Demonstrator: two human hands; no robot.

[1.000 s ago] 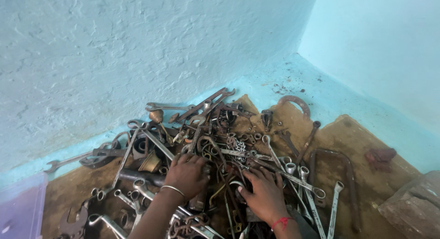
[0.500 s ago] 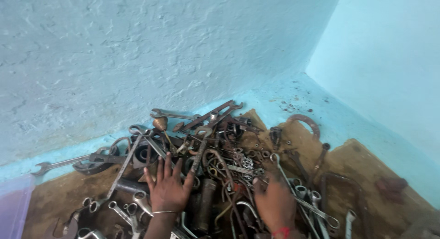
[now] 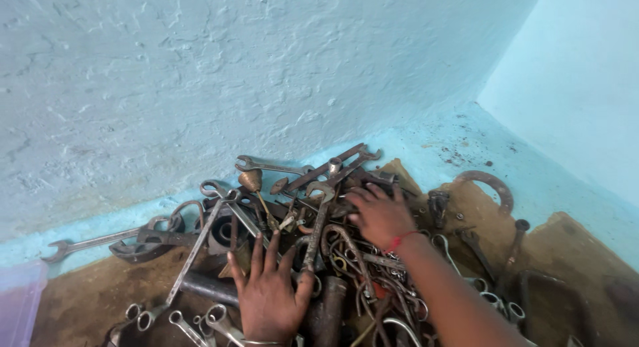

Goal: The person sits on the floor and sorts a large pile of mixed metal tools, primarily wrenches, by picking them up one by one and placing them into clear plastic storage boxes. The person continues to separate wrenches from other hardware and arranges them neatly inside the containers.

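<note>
We begin with the rough, pale blue wall (image 3: 253, 74), which fills the upper part of the view and meets a smoother blue wall at the right in a corner. Below it lies a brown, worn board (image 3: 566, 247) on the floor, and this surface carries everything else.

The pile of tools (image 3: 313, 240) sits in the middle of the board, close against the foot of the wall. It consists of rusty and grey metal wrenches, rings and hooks, stacked and crossed over one another.

We see the left hand (image 3: 269, 297) at the near side of the pile. Its fingers are spread and it lies flat, palm down, on the tools; it grips nothing. A thin bangle circles its wrist at the bottom edge of the view.

The right hand (image 3: 379, 214) reaches deeper into the pile, towards the wall. Its fingers are extended and rest on the metal parts, not closed around any of them. A red thread (image 3: 398, 241) is tied around its wrist.

A long open-ended wrench (image 3: 90, 242) lies apart at the left, along the wall foot. A rusty horseshoe-shaped ring (image 3: 491, 186) lies at the right, just beyond the pile. A dark cylinder (image 3: 210, 288) lies just left of the left hand.
</note>
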